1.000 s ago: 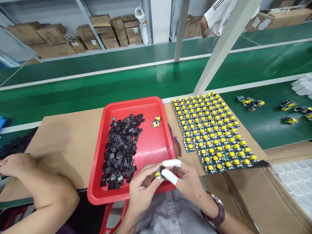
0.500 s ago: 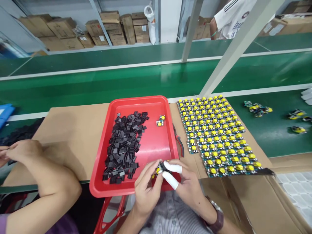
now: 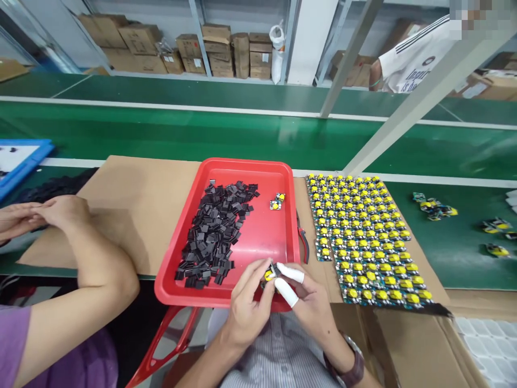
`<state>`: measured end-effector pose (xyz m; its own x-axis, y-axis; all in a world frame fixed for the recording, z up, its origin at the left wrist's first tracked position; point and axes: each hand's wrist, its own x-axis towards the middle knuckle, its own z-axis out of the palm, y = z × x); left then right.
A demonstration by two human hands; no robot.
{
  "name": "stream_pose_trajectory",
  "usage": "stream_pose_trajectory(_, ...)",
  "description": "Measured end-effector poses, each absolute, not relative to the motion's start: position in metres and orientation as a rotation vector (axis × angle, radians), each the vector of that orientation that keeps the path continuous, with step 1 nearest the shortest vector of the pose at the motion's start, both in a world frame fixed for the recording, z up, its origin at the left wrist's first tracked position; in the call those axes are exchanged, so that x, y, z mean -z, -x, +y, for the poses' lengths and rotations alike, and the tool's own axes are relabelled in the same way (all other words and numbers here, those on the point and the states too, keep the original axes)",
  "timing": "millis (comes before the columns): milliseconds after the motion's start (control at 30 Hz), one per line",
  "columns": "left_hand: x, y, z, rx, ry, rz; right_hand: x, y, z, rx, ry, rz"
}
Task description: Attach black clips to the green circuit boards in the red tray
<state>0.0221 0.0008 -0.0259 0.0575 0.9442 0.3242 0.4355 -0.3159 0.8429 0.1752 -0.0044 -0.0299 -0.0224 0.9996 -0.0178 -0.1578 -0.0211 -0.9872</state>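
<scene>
Over the near edge of the red tray point(image 3: 264, 245), my left hand point(image 3: 249, 307) pinches a small circuit board with a yellow part point(image 3: 269, 275). My right hand point(image 3: 315, 304), with white finger covers on thumb and index finger, grips a small black piece point(image 3: 277, 269) against that board. Fingers hide much of both. A heap of flat black pieces point(image 3: 218, 231) fills the tray's left side. Two small boards with yellow parts point(image 3: 276, 205) lie at its upper right.
Rows of yellow-topped boards point(image 3: 363, 237) cover the cardboard on the right. Pliers point(image 3: 304, 245) lie beside the tray. A co-worker's arm point(image 3: 95, 264) rests at left. A slanted post point(image 3: 399, 102) rises behind. More boards point(image 3: 438, 209) lie far right.
The camera view has shifted, so the scene sits further right. Between my fingers the board has turned and shows more of its yellow part. Both hands keep their hold.
</scene>
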Motion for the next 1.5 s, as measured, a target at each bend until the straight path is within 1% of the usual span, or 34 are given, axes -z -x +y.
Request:
stream_pose_trajectory(167, 0.029, -0.022, -0.001, -1.209, -1.781, 1.385, 0.032, -0.177, -0.006, -1.289, 1.114, -1.146)
stream_pose_trajectory(433, 0.031, -0.024, -0.003, -1.259, -1.772, 1.346, 0.027, -0.177, -0.006, -1.055, 1.202, -1.386)
stream_pose_trajectory(800, 0.029, -0.025, 0.004, -1.193, -1.763, 1.359, 0.009, -0.191, 0.007, -1.119, 1.144, -1.618)
stream_pose_trajectory(933, 0.028, -0.024, 0.014, -1.069, -1.828, 1.412, 0.008, -0.201, 0.042, -0.952, 1.187, -1.774)
stream_pose_trajectory(1067, 0.024, -0.009, 0.022, -0.975, -1.953, 1.564, 0.01, -0.209, 0.111, -0.528, 1.237, -2.156)
stream_pose_trajectory(1133, 0.024, 0.002, 0.02, -0.924, -2.035, 1.552, 0.012, -0.211, 0.145, -0.402, 1.225, -2.268)
stream_pose_trajectory(1333, 0.04, 0.037, 0.0, -0.863, -2.164, 1.636, 0.021, -0.21, 0.198, -0.273, 1.186, -2.397)
stream_pose_trajectory(1500, 0.061, 0.047, 0.001, -0.676, -2.348, 1.582, 0.025, -0.21, 0.223, -0.214, 1.145, -2.508)
